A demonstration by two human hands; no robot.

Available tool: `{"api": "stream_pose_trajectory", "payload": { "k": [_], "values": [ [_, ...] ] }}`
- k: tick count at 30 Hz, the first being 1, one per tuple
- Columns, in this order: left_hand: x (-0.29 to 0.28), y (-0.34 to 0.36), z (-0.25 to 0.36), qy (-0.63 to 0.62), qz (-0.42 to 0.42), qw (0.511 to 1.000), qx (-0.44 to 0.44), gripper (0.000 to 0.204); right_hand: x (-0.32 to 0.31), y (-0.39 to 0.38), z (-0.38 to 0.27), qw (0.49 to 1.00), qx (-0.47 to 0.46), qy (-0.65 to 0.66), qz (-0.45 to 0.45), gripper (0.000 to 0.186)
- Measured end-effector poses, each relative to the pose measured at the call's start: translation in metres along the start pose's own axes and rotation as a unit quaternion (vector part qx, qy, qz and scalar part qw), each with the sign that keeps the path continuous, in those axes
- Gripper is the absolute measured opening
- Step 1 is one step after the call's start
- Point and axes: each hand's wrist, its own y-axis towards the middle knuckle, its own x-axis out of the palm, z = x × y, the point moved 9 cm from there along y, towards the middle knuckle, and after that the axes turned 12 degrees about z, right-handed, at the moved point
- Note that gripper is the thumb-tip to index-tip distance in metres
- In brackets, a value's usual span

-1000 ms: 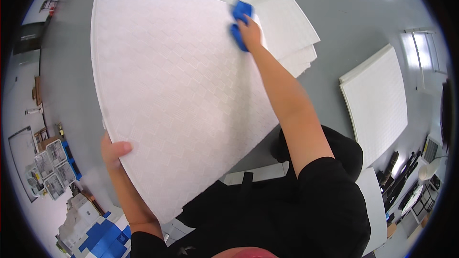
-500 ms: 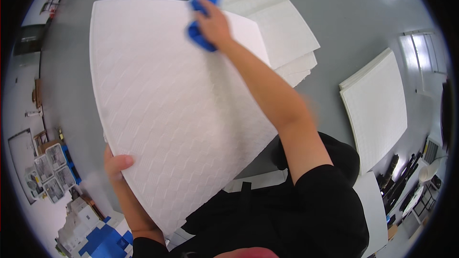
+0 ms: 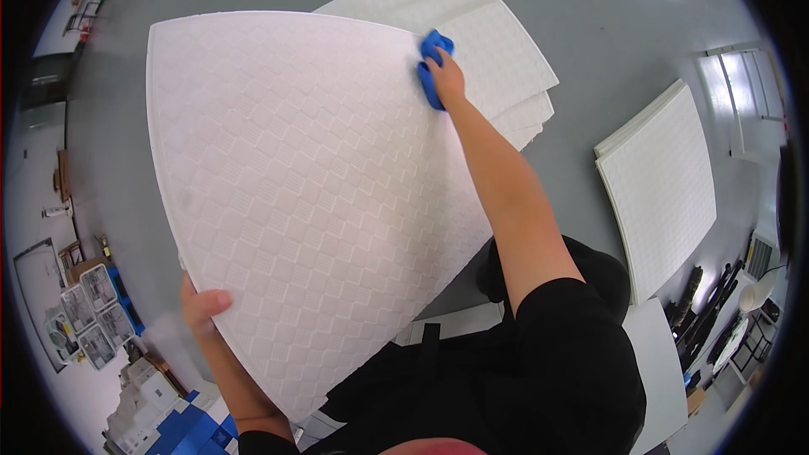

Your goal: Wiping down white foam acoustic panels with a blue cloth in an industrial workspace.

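A large white panel (image 3: 295, 177) with an embossed diamond-like pattern stands tilted in front of me. My left hand (image 3: 202, 305) grips its lower left edge, thumb on the patterned face and fingers hidden behind. At the panel's upper right edge, my right hand (image 3: 447, 77) presses a crumpled blue cloth (image 3: 437, 44) against the surface. Cloth shows above and below the fingers of that hand.
Beyond the panel, more white panels (image 3: 506, 50) lie overlapping on the grey floor (image 3: 590, 0). Another stack of panels (image 3: 661, 185) sits to the right. Clear plastic bins (image 3: 97, 316) and blue-and-white boxes (image 3: 181, 425) stand at the left.
My right hand has swept the blue cloth rightward and slightly down, to the panel's right edge. The panel's top has tipped a little lower; my left hand keeps its grip.
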Motion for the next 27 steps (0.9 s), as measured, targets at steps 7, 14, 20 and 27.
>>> {"api": "stream_pose_trajectory", "payload": {
  "k": [7,14,20,27],
  "values": [
    [0.006,-0.003,0.004,0.016,-0.016,1.000,0.005,0.087,-0.008,-0.020,-0.044,1.000,0.013,-0.001,0.018,0.043],
    [0.031,-0.020,0.004,-0.022,-0.065,0.998,0.002,0.084,-0.007,-0.129,-0.332,0.931,-0.260,0.244,-0.076,0.035],
    [0.033,-0.023,0.012,0.014,-0.093,0.995,0.029,0.086,-0.056,-0.188,-0.340,0.915,-0.299,0.250,-0.104,0.034],
    [0.031,-0.004,0.004,0.023,-0.144,0.989,0.017,0.085,-0.080,-0.134,0.012,0.996,0.029,0.084,0.029,0.041]
  ]
}}
